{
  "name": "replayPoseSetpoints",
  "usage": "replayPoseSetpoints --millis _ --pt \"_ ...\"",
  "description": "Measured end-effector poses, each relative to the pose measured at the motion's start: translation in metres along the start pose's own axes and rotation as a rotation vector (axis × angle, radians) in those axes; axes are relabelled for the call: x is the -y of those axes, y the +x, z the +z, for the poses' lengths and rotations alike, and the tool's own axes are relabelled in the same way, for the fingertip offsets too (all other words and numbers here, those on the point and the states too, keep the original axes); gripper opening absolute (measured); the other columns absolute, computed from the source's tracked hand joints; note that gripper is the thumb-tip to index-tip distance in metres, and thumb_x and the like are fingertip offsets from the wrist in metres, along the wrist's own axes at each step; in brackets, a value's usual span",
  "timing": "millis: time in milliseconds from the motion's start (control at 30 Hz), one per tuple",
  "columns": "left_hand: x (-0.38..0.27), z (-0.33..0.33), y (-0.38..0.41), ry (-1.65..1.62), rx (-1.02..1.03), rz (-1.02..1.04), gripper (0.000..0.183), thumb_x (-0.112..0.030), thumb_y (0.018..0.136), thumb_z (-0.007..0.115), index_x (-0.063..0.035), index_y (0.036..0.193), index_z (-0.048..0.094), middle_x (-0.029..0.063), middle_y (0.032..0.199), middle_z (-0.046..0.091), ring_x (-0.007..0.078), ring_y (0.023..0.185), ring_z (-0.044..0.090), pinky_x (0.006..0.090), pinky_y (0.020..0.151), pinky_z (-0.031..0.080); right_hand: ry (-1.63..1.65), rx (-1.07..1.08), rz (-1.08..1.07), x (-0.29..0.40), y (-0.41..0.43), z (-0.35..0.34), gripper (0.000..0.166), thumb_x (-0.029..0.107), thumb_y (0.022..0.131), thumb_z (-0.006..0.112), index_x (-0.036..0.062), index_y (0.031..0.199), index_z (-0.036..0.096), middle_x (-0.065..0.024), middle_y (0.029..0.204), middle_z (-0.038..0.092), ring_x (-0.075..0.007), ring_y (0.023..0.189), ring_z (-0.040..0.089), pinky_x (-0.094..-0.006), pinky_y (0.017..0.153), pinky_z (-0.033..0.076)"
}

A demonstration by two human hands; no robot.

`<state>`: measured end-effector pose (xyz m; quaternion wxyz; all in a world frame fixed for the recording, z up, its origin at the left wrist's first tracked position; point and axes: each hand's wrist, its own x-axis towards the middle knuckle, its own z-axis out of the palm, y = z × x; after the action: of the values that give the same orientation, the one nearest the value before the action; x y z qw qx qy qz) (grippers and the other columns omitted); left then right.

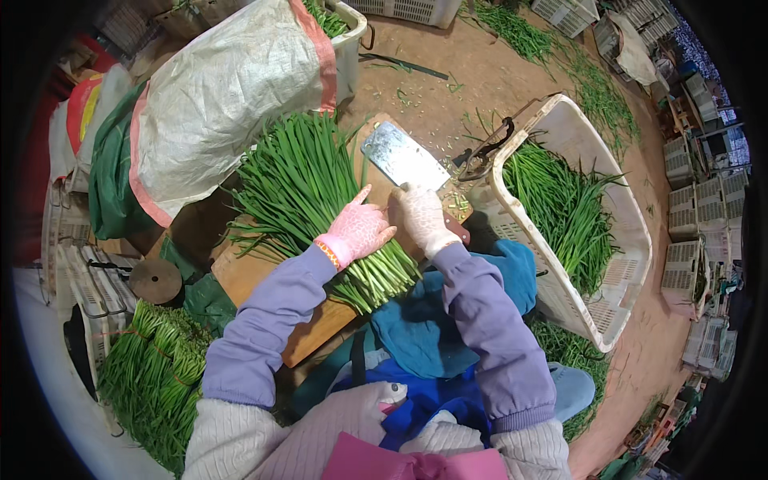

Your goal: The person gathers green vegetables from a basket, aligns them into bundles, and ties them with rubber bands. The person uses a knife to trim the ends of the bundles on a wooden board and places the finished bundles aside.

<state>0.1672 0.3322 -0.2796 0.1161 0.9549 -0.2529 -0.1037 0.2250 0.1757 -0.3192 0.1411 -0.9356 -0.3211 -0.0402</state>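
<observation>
A thick bunch of long green garlic chives (300,174) lies on a wooden board (240,270), its pale stem ends towards me. My left hand (360,228), in a pink patterned glove, rests on the stems with its fingers spread. To its right, my right hand (420,216), in a pale glove, is closed near the lower edge of a cleaver (405,157). The cleaver's broad blade lies flat over a smaller wooden board beside the chives; its handle is mostly hidden by the hand. Small cut stem pieces (458,204) are scattered just right of the hand.
A white plastic crate (624,270) holding loose chives (558,210) stands at the right. A white woven sack (234,90) bulges at the upper left. Tied chive bundles (156,360) lie at the lower left, near a round disc (155,281). Scattered greens (600,96) lie on the floor.
</observation>
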Motion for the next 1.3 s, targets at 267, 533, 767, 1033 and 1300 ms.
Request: replayPoseSetpoints --millis 267,533,767,1033,1300 --pt "0.008 0.007 -0.009 -0.075 -0.123 -0.079 0.033 -0.031 0.086 0.056 -0.0158 0.115 0.061 0.0058 0.083 0.063 0.0226 0.087 0.059 0.0464 0.107 0.028 -0.083 0.369 0.090 -0.001 -0.029 -0.005 0.013 0.011 0.081 0.053 0.0068 0.080 0.066 -0.0131 0.078 0.067 -0.0265 0.071 0.067 -0.0371 0.059 0.052" --pt "0.016 0.016 0.006 -0.212 -0.011 -0.098 0.019 -0.027 0.080 0.060 -0.0108 0.084 0.069 0.0093 0.091 0.064 0.0271 0.097 0.057 0.0485 0.108 0.025 0.954 -0.241 0.431 0.020 -0.025 -0.044 0.012 0.004 0.078 0.064 0.0014 0.090 0.066 -0.0119 0.081 0.065 -0.0192 0.066 0.059 -0.0280 0.062 0.047" --pt "0.016 0.013 0.019 -0.203 0.123 -0.138 0.026 -0.031 0.082 0.058 -0.0098 0.089 0.070 0.0127 0.085 0.066 0.0297 0.091 0.060 0.0478 0.109 0.023 0.215 -0.019 -0.075 0.106 -0.079 -0.070 0.023 0.027 0.074 0.068 0.0061 0.081 0.061 -0.0122 0.078 0.055 -0.0312 0.074 0.055 -0.0422 0.067 0.044" --pt "0.016 0.012 0.019 -0.197 0.157 -0.137 0.027 -0.033 0.083 0.057 -0.0104 0.090 0.070 0.0117 0.084 0.067 0.0281 0.088 0.061 0.0470 0.109 0.022 0.039 -0.090 0.061 0.106 -0.084 -0.053 0.017 0.025 0.077 0.062 0.0102 0.082 0.058 -0.0093 0.081 0.053 -0.0270 0.079 0.053 -0.0391 0.068 0.039" --pt "0.011 0.011 0.024 -0.199 0.211 -0.177 0.027 -0.033 0.082 0.059 -0.0102 0.091 0.070 0.0105 0.086 0.067 0.0264 0.089 0.061 0.0446 0.109 0.024 -0.248 0.014 -0.009 0.121 -0.076 -0.049 0.009 0.017 0.077 0.052 0.0120 0.076 0.059 -0.0067 0.080 0.055 -0.0233 0.078 0.055 -0.0379 0.067 0.040"
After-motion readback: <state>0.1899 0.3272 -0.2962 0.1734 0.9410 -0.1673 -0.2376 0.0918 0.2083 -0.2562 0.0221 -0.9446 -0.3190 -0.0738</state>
